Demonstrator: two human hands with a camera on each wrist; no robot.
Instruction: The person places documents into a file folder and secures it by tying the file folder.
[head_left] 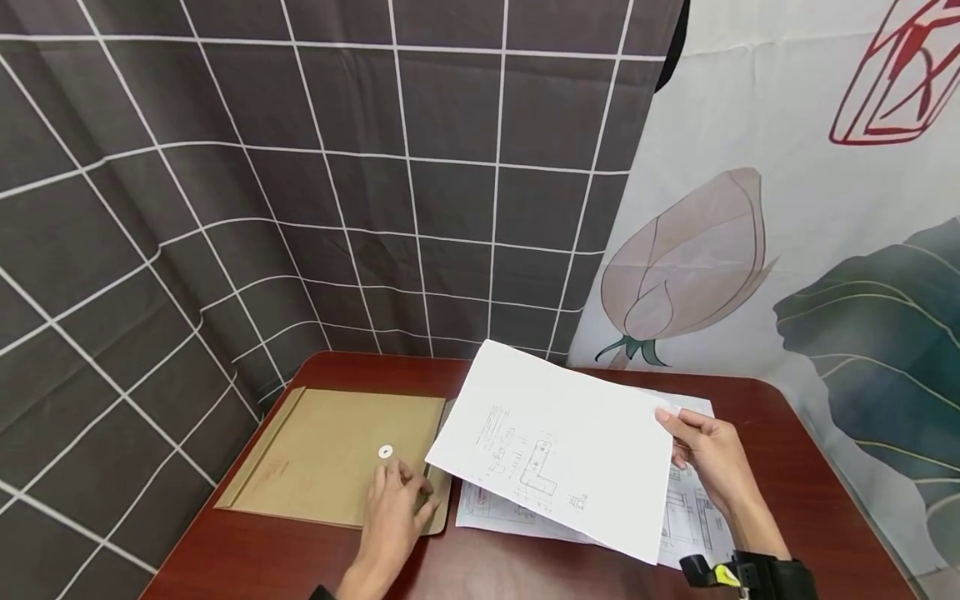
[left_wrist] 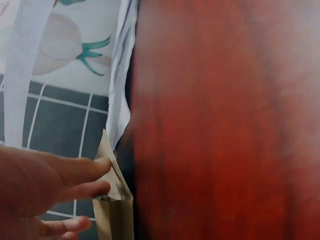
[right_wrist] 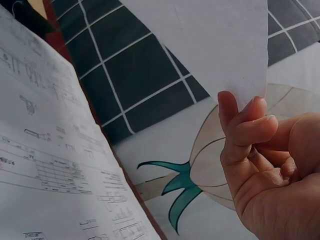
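A brown kraft-paper document folder (head_left: pixel 330 450) with a round white button (head_left: pixel 386 452) lies flat at the left of the table. My left hand (head_left: pixel 393 508) rests on its right part, beside the narrow side flap (head_left: pixel 442 504). Seen from the left wrist, extended fingers (left_wrist: pixel 85 170) touch the raised kraft edge (left_wrist: pixel 112 175). My right hand (head_left: pixel 705 450) pinches one corner of a white sheet of paper (head_left: pixel 562 450) between thumb and fingers. That sheet is lifted and tilted, with an L-shaped drawing on it; its near left corner overlaps the folder's side.
Beneath the raised sheet, more printed drawing sheets (head_left: pixel 693 533) lie on the dark red table (head_left: pixel 810 500). A grey gridded curtain (head_left: pixel 450 200) and a white flower-printed curtain (head_left: pixel 697 317) hang behind the table.
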